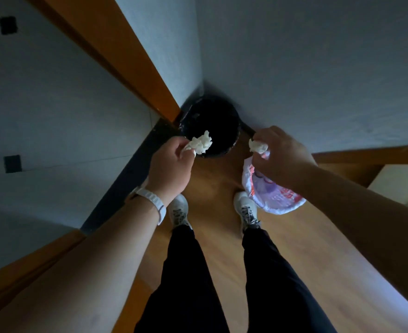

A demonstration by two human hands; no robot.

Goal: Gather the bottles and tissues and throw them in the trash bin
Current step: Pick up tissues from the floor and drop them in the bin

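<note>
A black round trash bin (218,121) stands on the wooden floor in the corner where two grey walls meet. My left hand (171,164) holds a crumpled white tissue (201,142) over the bin's near rim. My right hand (279,155), just right of the bin, grips another crumpled white tissue (258,146) together with a white plastic bag (270,191) with red and purple print, which hangs below the hand. No bottle shows; the bag's inside is hidden.
Grey walls close in on the left and at the back, with a wooden door frame (116,51) on the left. My feet in white shoes (246,207) stand on the wooden floor just before the bin. A pale piece of furniture (399,181) sits at the right edge.
</note>
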